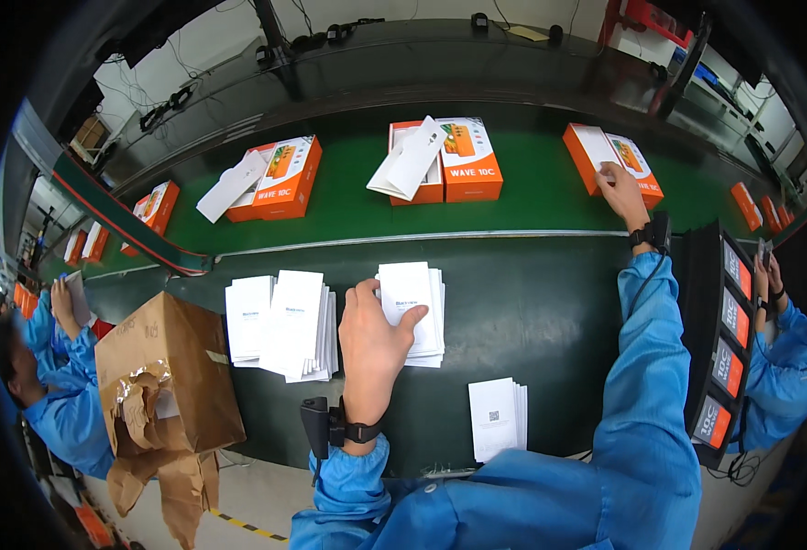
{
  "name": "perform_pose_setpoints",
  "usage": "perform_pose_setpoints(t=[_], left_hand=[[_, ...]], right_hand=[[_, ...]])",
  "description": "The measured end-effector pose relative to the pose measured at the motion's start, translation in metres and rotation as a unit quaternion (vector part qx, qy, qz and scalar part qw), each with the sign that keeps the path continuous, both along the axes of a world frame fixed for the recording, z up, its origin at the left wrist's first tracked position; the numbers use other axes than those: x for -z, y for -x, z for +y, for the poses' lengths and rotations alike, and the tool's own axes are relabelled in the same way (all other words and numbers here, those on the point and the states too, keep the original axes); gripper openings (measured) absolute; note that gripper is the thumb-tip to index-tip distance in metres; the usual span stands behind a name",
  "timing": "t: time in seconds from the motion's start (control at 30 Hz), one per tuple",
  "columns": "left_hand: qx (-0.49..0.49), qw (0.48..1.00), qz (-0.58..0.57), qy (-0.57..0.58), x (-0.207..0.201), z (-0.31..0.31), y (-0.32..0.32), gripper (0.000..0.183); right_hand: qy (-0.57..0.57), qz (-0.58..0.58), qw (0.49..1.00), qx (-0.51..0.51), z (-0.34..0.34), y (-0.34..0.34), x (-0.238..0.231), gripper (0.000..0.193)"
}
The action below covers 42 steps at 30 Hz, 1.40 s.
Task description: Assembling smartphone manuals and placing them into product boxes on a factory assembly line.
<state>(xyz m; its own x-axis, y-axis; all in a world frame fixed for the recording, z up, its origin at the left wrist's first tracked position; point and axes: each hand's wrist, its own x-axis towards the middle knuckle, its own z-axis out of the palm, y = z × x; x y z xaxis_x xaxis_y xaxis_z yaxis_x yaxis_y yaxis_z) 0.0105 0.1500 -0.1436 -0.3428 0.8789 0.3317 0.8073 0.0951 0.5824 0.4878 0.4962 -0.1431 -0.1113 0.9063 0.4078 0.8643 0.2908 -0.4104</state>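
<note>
A green table point(550, 312) fronts the belt point(348, 215). The left hand point(378, 337) lies on the central booklet stack point(422, 291), thumb and fingers apart. The right hand point(620, 191) reaches far right to an orange box point(580, 167); grip cannot be determined.

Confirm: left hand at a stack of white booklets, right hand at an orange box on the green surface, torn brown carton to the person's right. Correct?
Not quite: the head view shows the torn brown carton to the person's left. The rest stands: left hand at a stack of white booklets, right hand at an orange box on the green surface.
</note>
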Motion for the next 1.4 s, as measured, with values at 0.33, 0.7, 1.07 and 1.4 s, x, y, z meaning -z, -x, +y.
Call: perform_pose_setpoints(t=[0.33, 0.7, 1.07, 1.4], left_hand=[[-0.006, 1.000, -0.024, 0.017, -0.004, 0.000, -0.002, 0.070], [-0.037, 0.995, -0.039, 0.088, -0.028, -0.003, 0.033, 0.039], [0.084, 0.803, -0.566, -0.166, -0.070, -0.044, 0.088, 0.032], [0.163, 0.869, -0.395, -0.251, -0.104, -0.033, 0.038, 0.079]], right_hand=[[-0.021, -0.179, 0.983, 0.046, 0.038, -0.026, -0.003, 0.066], [-0.082, 0.026, 0.994, -0.067, -0.039, 0.283, -0.055, 0.065], [-0.054, -0.060, 0.981, -0.179, -0.201, 0.381, -0.119, 0.026], [0.200, 0.481, 0.775, -0.359, -0.317, 0.322, -0.134, 0.035]])
